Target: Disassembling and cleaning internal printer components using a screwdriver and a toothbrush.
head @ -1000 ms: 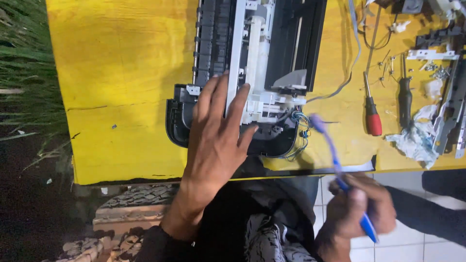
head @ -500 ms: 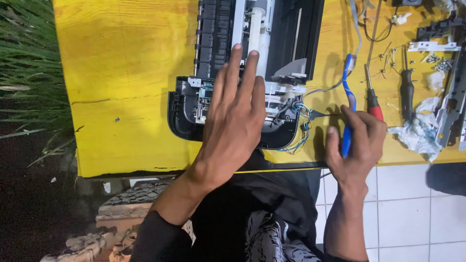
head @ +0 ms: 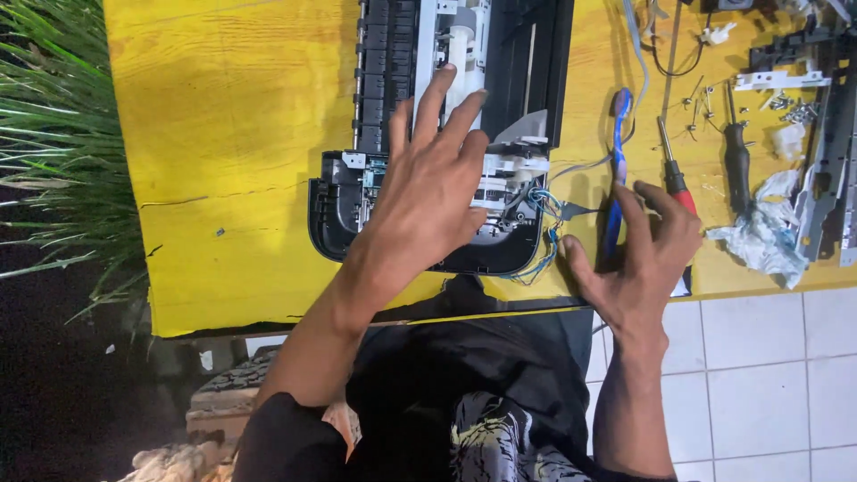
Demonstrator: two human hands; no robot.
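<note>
Black printer chassis (head: 536,54) gutted (wires spilling), left hand (head: 428,192) spread flat on it, right hand (head: 647,254) open beside blue screwdriver (head: 618,170)

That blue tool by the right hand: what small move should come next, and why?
Probably closing the right hand around the blue tool. Its fingers are spread and the tool lies flat on the yellow table, touching or just beside the thumb and forefinger, not yet in a grip. The left hand rests flat on the opened black printer, steadying it, and loose wires show at its near corner.
</note>
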